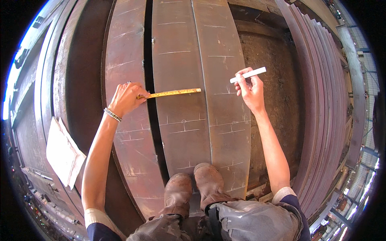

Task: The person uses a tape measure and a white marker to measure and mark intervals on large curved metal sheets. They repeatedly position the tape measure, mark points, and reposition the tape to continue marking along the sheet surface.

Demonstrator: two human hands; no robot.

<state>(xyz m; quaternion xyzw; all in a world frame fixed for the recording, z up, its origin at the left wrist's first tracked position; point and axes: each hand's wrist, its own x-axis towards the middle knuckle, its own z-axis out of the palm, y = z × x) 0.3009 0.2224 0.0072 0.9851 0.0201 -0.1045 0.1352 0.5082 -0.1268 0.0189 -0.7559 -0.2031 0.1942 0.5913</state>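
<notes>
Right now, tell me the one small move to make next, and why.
Probably bring the right hand leftward, so its white chalk stick meets the middle plate beside the yellow tape: the left hand holds that tape across the plate, the chalk is off to its right, and white lines already mark the plate elsewhere.

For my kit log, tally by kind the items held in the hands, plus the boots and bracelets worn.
Yellow measuring tape, in the left hand: 1
White stick, in the right hand: 1
Brown boots: 2
Bracelet, on the left wrist: 1
Total: 5
</notes>
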